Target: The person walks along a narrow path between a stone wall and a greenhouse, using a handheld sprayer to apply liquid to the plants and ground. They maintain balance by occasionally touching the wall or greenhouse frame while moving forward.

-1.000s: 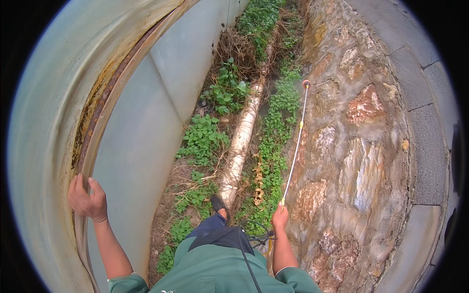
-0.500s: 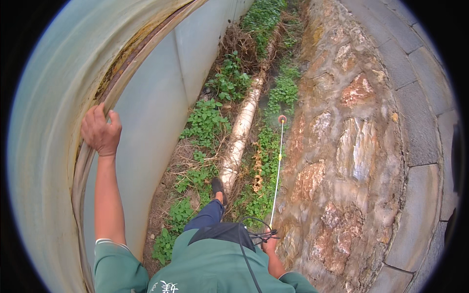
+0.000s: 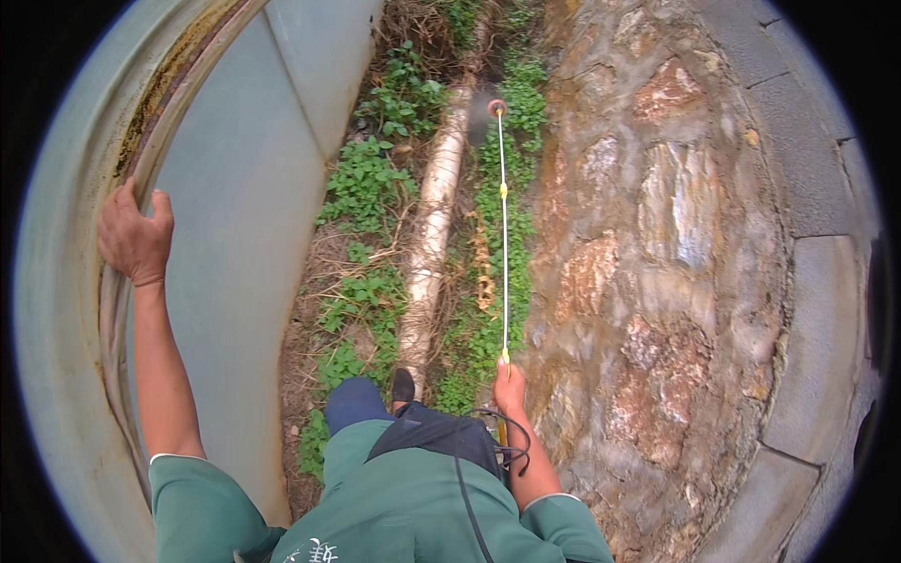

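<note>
My left hand is closed around the rolled edge of a pale plastic sheet at the left, arm stretched forward. In my right hand, near my waist, is the yellow rear part of a spray wand, a thin white tube with yellow joints. It points away from me, and its round reddish nozzle hangs over the green plants. A faint mist blurs the air beside the nozzle. Part of the wand's handle is hidden behind my forearm and a loop of black cord.
A whitish pipe runs lengthwise along the weedy strip, with my dark shoe beside it. To the right rises a rough stone wall bordered by grey paving slabs. Smooth pale sheeting lines the left.
The wand has swung forward and left, its nozzle now farther away. My right hand has come out from beside my waist. My left hand still grips the sheet's edge, while the view has shifted.
</note>
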`<state>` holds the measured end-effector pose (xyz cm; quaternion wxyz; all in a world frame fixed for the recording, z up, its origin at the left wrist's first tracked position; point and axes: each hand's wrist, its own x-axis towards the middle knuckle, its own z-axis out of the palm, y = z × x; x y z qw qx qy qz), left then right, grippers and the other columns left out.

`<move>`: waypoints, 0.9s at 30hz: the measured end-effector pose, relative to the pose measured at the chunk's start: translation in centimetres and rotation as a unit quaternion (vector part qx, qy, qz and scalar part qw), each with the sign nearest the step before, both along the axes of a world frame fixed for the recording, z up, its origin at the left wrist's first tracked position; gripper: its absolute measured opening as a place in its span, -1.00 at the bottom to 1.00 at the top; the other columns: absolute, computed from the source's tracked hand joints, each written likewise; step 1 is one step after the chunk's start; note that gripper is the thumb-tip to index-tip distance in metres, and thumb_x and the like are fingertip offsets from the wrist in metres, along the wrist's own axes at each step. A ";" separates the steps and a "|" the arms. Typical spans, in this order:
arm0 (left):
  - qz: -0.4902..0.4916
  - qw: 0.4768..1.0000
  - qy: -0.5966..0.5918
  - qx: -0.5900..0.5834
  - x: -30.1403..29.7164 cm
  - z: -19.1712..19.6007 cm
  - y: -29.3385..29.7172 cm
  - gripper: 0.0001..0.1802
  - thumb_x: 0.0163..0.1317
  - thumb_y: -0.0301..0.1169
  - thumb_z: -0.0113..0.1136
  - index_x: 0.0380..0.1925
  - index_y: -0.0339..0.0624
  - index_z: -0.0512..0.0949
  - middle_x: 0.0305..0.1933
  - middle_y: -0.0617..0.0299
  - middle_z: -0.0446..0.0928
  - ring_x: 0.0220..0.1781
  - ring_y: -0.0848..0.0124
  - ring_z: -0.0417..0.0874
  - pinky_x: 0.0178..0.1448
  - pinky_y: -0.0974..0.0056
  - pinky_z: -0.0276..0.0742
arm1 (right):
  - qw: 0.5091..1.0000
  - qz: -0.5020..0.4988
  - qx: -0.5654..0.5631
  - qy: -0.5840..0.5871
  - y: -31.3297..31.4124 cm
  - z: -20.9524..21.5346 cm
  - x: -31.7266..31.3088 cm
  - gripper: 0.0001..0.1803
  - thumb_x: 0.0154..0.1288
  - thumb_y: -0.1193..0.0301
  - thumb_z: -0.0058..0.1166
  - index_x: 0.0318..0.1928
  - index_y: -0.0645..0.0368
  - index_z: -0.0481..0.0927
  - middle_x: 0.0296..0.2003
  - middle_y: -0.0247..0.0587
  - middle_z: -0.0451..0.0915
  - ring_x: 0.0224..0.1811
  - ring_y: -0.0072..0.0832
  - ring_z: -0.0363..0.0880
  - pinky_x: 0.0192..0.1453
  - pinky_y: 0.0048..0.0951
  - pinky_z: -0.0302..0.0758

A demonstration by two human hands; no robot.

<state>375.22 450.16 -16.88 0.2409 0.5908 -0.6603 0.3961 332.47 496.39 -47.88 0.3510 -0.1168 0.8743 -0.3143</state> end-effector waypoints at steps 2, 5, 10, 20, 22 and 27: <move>0.020 1.000 0.015 -0.015 0.1 -0.5 0.3 -0.58 0.06 -0.14 0.25 -0.06 0.04 0.63 -0.01 0.29 0.58 0.01 0.28 0.58 0.04 0.14 0.52 | 0.997 0.035 0.022 0.066 7.1 2.9 -0.5 -0.50 0.44 0.07 0.02 -0.46 0.28 0.45 -0.65 -0.11 0.42 -0.54 -0.43 0.33 -0.40 -0.26 0.36; -0.022 0.999 0.030 -0.030 0.0 0.0 0.6 -0.57 0.05 -0.15 0.24 -0.05 0.03 0.63 0.00 0.30 0.57 0.01 0.28 0.57 0.04 0.14 0.51 | 0.989 0.017 0.010 0.149 11.7 3.7 -1.6 -0.54 0.45 0.17 0.02 -0.55 0.22 0.47 -0.67 -0.31 0.43 -0.59 -0.56 0.38 -0.48 -0.35 0.34; -0.037 0.998 0.024 0.034 0.2 1.2 1.5 -0.49 0.05 -0.17 0.22 0.06 -0.04 0.58 0.09 0.24 0.50 0.10 0.25 0.51 0.11 0.13 0.46 | 0.998 -0.059 -0.008 0.020 1.7 0.6 -3.0 -0.52 0.48 -0.02 -0.10 -0.37 0.15 0.42 -0.71 -0.29 0.41 -0.76 -0.47 0.39 -0.69 -0.39 0.35; -0.034 0.999 -0.015 0.008 0.8 0.1 0.4 -0.46 0.03 -0.01 0.24 -0.01 -0.01 0.60 0.03 0.28 0.52 0.07 0.28 0.53 0.04 0.12 0.50 | 0.998 -0.040 0.036 0.038 17.0 0.9 6.7 -0.51 0.45 0.05 -0.02 -0.44 0.24 0.48 -0.59 -0.20 0.51 -0.49 -0.47 0.53 -0.43 -0.32 0.39; -0.048 0.999 0.010 0.011 0.8 0.1 0.5 -0.46 0.03 0.01 0.24 -0.01 -0.01 0.60 0.03 0.27 0.52 0.08 0.28 0.53 0.06 0.11 0.50 | 0.999 -0.043 0.025 -0.016 23.2 3.1 9.4 -0.58 0.45 0.13 0.00 -0.39 0.26 0.50 -0.57 -0.23 0.51 -0.47 -0.50 0.51 -0.41 -0.33 0.40; -0.078 0.991 0.053 0.093 0.7 1.6 1.5 -0.41 0.08 -0.01 0.22 0.08 -0.09 0.56 0.08 0.15 0.52 0.14 0.18 0.51 0.18 0.05 0.44 | 0.998 -0.001 -0.005 0.057 28.0 5.1 13.0 -0.60 0.46 0.16 0.01 -0.40 0.25 0.47 -0.60 -0.29 0.48 -0.50 -0.56 0.48 -0.43 -0.40 0.39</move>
